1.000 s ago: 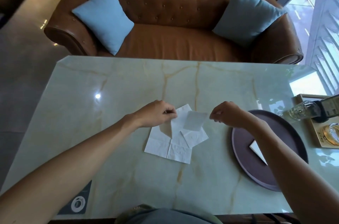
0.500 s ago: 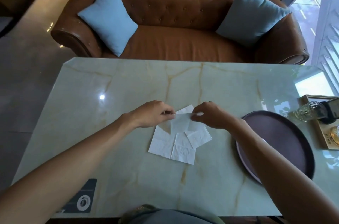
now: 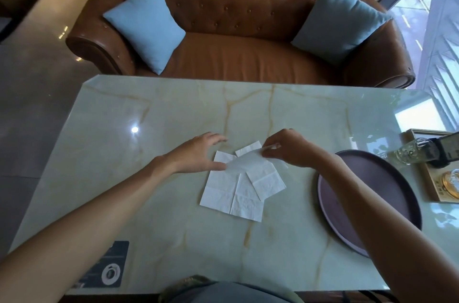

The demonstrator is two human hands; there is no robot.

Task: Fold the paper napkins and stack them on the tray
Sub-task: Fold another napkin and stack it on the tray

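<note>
Several white paper napkins [image 3: 232,191] lie overlapped in the middle of the marble table [image 3: 173,114]. On top of them a thin napkin [image 3: 248,162] is stretched between my hands. My right hand [image 3: 285,148] pinches its far right corner. My left hand [image 3: 198,153] has its fingers spread, and its thumb presses the napkin's left corner down. The round dark purple tray [image 3: 387,178] sits to the right, partly hidden by my right forearm.
A glass bottle with a dark cap [image 3: 422,151] and a wooden box [image 3: 444,178] stand at the table's right edge. A black sticker [image 3: 109,265] lies at the near left. A brown leather sofa [image 3: 236,37] with two blue cushions stands behind the table.
My right hand has moved left to the pile and now pinches the top napkin's corner. My left hand has opened its fingers and slid to the napkin's left corner. The camera tilted slightly.
</note>
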